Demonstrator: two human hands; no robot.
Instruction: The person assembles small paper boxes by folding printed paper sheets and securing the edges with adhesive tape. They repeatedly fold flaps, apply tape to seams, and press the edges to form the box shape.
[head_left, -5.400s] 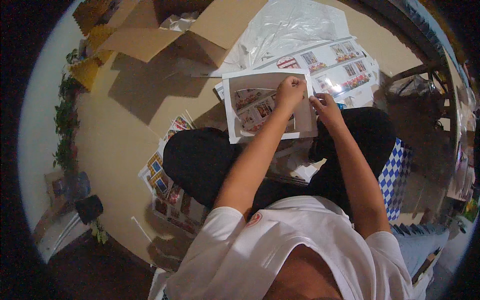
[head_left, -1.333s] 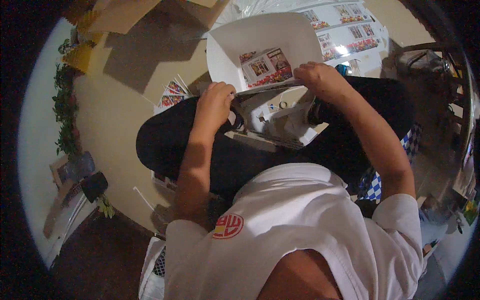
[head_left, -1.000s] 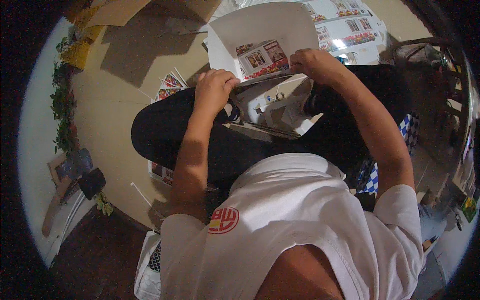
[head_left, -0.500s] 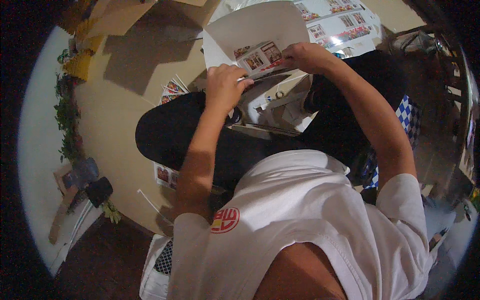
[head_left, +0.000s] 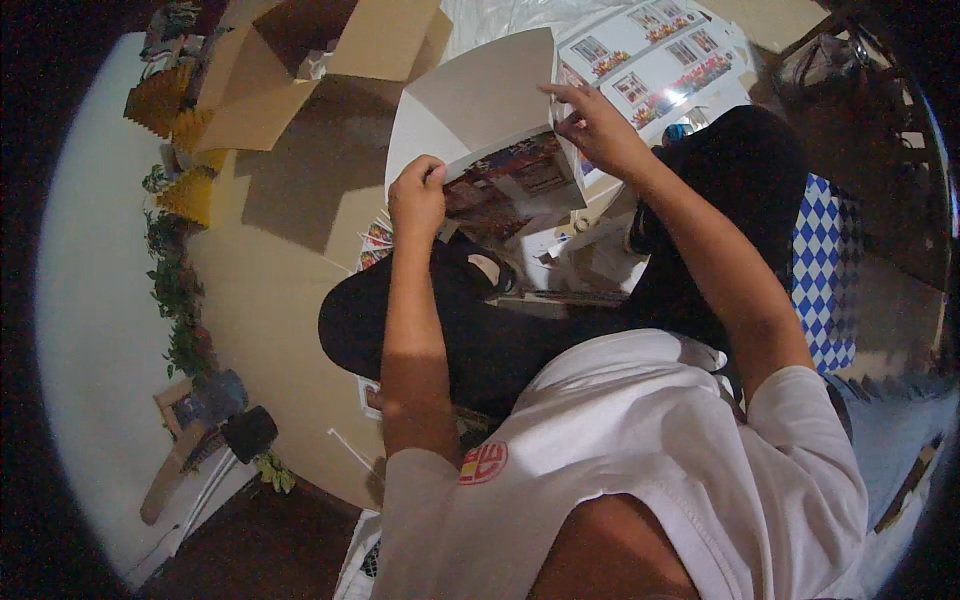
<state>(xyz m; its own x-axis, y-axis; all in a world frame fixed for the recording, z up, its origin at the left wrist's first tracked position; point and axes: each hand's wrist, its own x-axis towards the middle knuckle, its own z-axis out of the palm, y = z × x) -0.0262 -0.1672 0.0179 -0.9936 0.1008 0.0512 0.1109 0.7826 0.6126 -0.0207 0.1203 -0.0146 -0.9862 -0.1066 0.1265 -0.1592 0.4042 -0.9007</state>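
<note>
Over my crossed legs I hold a folded card box (head_left: 490,95), open at the top, with plain white inner walls and dark printed pictures on the side facing me. My left hand (head_left: 417,200) is closed on its near left corner, thumb over the top edge. At the right corner, my right hand (head_left: 602,130) pinches the edge, index finger stretched along the rim. Below the box, between my legs, lie white card pieces (head_left: 610,250) and a small ring-shaped thing (head_left: 583,224).
Flat printed sheets (head_left: 680,65) lie on the floor at the far right. A brown cardboard box (head_left: 375,45) with open flaps stands far left. Printed card strips (head_left: 376,238) are beside my left knee. Green leafy garlands (head_left: 175,285) line the left; a blue-and-white checked box (head_left: 825,275) is at my right.
The card box has tipped up and turned, so more of its printed near side shows. My right hand has risen along its right edge, and my left hand has shifted left and down.
</note>
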